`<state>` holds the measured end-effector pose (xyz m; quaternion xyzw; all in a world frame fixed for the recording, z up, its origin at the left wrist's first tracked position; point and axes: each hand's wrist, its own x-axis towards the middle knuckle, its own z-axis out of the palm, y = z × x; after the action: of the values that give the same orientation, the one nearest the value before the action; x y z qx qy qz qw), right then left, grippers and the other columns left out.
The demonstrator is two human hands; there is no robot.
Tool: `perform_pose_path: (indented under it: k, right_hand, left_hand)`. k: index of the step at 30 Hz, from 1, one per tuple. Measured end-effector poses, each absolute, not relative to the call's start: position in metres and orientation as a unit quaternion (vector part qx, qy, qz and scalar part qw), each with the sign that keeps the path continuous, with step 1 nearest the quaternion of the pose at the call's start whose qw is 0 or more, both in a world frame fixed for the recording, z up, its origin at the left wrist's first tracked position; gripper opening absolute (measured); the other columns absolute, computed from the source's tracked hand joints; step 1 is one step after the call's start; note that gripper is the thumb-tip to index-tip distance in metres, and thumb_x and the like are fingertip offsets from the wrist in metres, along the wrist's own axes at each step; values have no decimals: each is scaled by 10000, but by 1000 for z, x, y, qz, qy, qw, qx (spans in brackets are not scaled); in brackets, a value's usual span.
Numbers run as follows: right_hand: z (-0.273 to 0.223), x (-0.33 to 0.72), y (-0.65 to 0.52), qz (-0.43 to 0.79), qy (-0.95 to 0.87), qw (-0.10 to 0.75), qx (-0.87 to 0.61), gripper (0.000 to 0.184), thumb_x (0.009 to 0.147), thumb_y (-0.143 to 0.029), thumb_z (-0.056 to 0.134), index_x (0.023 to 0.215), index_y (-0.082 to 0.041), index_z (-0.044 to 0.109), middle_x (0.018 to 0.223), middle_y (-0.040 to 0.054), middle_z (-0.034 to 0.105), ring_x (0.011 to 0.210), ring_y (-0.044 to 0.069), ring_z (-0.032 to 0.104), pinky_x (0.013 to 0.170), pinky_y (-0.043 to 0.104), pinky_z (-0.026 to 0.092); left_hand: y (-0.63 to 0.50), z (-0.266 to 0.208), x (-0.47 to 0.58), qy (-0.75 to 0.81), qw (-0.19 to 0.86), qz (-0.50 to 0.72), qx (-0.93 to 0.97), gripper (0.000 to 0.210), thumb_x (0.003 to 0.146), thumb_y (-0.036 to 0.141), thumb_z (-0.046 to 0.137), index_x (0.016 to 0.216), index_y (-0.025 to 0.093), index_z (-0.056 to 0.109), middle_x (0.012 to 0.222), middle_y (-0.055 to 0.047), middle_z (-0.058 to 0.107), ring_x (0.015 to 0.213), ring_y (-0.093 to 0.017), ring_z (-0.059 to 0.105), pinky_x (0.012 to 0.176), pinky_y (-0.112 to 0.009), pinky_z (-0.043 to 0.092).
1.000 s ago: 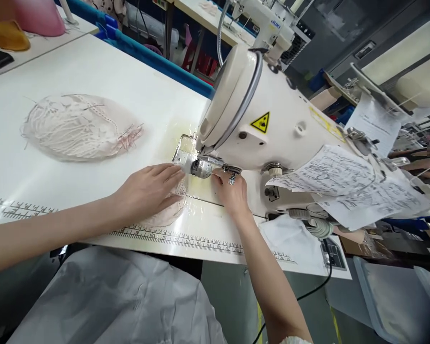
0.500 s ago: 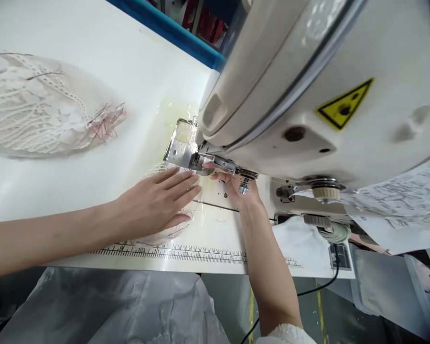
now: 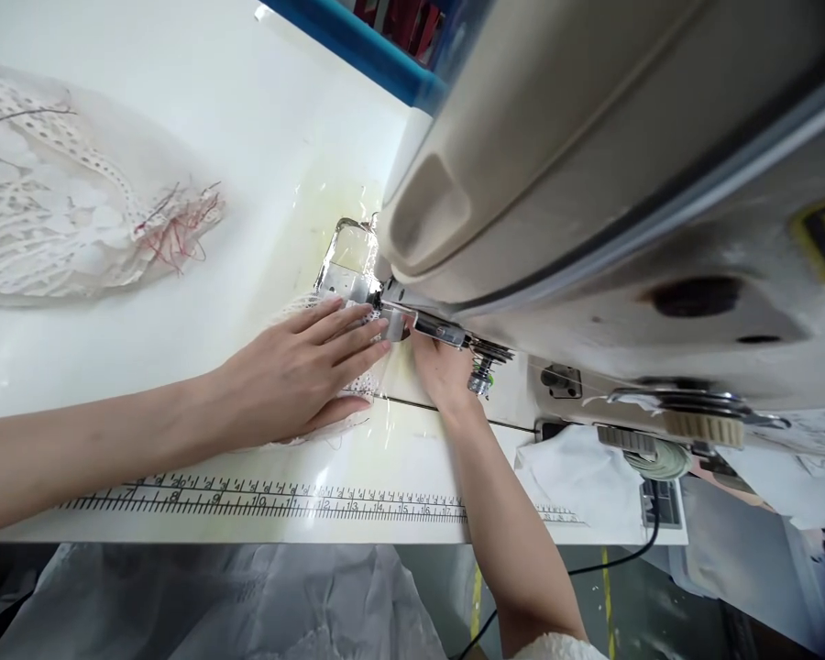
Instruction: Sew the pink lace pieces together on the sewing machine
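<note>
My left hand (image 3: pixel 309 371) lies flat, its fingers stretched out over a piece of white lace fabric (image 3: pixel 368 380) on the table, just in front of the presser foot. Most of the lace is covered by the hand. Close to the needle area of the sewing machine (image 3: pixel 440 192), my right hand (image 3: pixel 444 371) reaches in from the right. Its fingers are hidden behind the metal parts and tension spring (image 3: pixel 485 362), so what they touch cannot be seen. The metal needle plate (image 3: pixel 344 280) shows beyond my left fingertips.
Another bundle of white lace (image 3: pixel 48 192) with loose red threads lies on the table at the left. A printed ruler (image 3: pixel 281 504) runs along the front edge. White cloth (image 3: pixel 564 467) and coiled green cord (image 3: pixel 660 458) lie at the right. A blue edge (image 3: pixel 357 46) borders the back.
The view has shifted nearer the machine head. My left hand has slid slightly forward with the lace. My right hand sits deeper behind the metal parts, its fingers now hidden.
</note>
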<state>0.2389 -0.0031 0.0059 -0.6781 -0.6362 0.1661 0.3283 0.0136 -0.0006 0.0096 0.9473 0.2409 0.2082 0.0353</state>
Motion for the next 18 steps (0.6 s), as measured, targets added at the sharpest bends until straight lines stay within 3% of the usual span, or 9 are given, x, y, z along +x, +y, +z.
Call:
perform_pose_path:
  k: [4,10,18]
  right_hand:
    - [0,236,-6,169,-588,324,-721,373,964,-523,537,930,-217,747,963,96,784,1032,333,718,1028,506,527]
    - [-1,239,1,165,-643,335,-669,360,966,-499,549,1088,-229,753,1008,78,788,1088,308,708,1046,447,526]
    - [5,238,4,163,-661,349,-644,324,978,-448,506,1037,-232,740,964,67,787,1095,292,707,1047,433,523]
  left_hand:
    - [-1,11,15,245,18,203,948,567,1116,477,364,1489,101,567,1481,-136,627,1457,-334,505,1244,-500,384]
    - [-2,12,17,243,-5,200,949,565,1113,465,367,1465,83,591,1499,-157,606,1440,-358,520,1215,-521,420]
    - [-4,9,17,249,10,215,944,567,1109,476,388,1467,85,590,1497,-153,608,1458,-346,497,1244,-511,375]
